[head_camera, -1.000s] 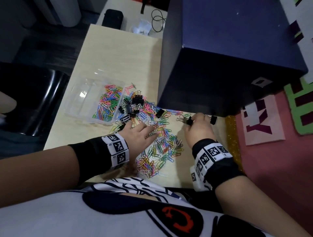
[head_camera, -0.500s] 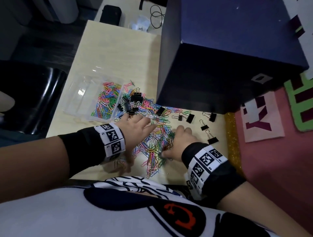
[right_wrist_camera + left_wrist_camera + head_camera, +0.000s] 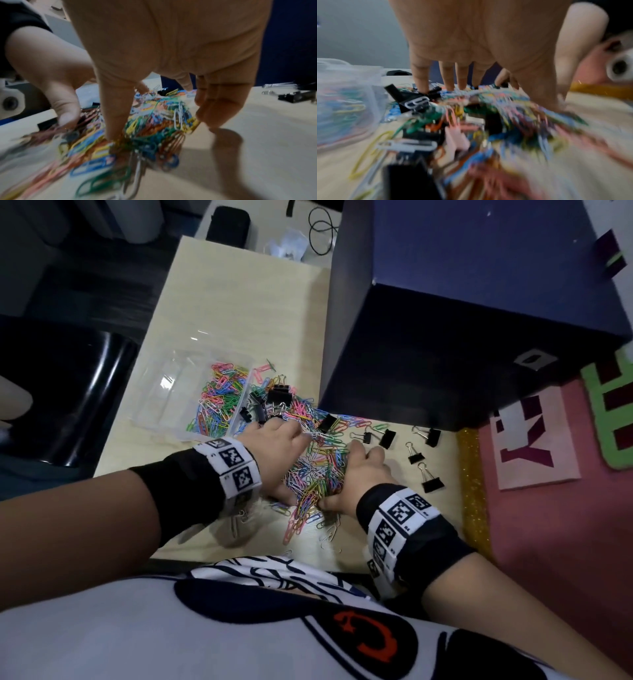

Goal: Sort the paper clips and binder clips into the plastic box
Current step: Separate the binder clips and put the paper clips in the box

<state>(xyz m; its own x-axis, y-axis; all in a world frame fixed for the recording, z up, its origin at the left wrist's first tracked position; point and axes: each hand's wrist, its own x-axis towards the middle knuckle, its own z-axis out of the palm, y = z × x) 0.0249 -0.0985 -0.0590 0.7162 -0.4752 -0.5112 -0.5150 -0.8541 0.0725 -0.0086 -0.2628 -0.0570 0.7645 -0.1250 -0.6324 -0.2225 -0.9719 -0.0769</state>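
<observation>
Head view: paper clips [image 3: 318,470] lie heaped in a coloured pile near the worktop's near edge, with the left hand [image 3: 277,446] on the pile's left flank and the right hand [image 3: 363,474] on its right flank. Both sets of fingers are spread and fairly straight, pressing against the heap from opposite sides rather than pinching any one clip. The plastic box [image 3: 164,392] sits to the left of the pile, toward the worktop's left edge, its right compartment already holding coloured clips and its left compartment apparently bare. That places the left hand nearer the box, so the heap would have to travel leftward. Several binder clips [image 3: 387,438] lie apart on the bare wood toward the right edge; a few more sit mixed in beside the box.

Left wrist view: the left hand's fingers [image 3: 421,79] point down, tips touching the pile, with a black binder clip right beneath them; the box wall shows at the left. Heavy blur hides the foreground.

Right wrist view: the right hand's fingers [image 3: 116,119] dig into the pile's edge, loosely open. The opposite thumb meets the heap at the left. Whether any clips are actually lifted cannot be told.
</observation>
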